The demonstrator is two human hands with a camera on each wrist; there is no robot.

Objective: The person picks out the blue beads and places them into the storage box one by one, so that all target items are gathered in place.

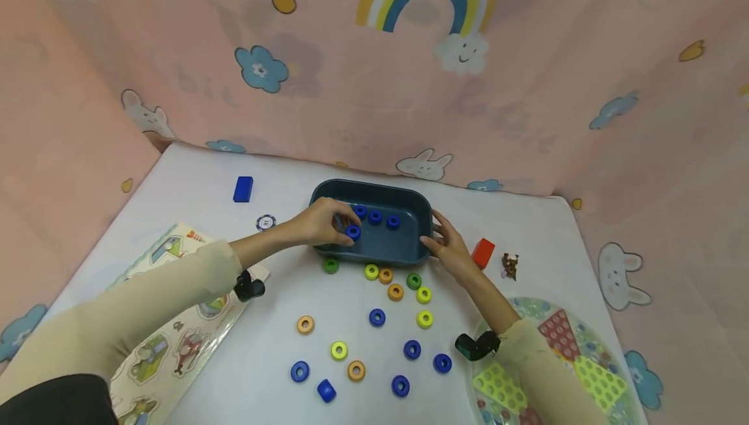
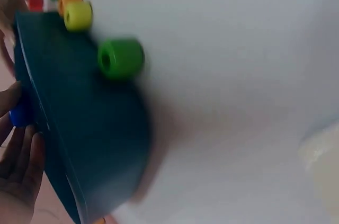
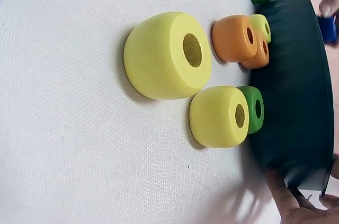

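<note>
A dark teal tray stands toward the back of the white table, with several blue beads inside. Over its left end my left hand pinches a blue bead between thumb and fingers; the same bead shows at the tray's rim in the left wrist view. At the tray's right end my right hand grips the wall, thumb near the front corner and fingers around the side. Green, yellow and orange beads lie along the tray's front side.
More blue beads lie nearer the front. A puzzle board is under the left forearm, a patterned round mat under the right. Around the tray are a blue block, a poker chip, a red block and a small brown figure.
</note>
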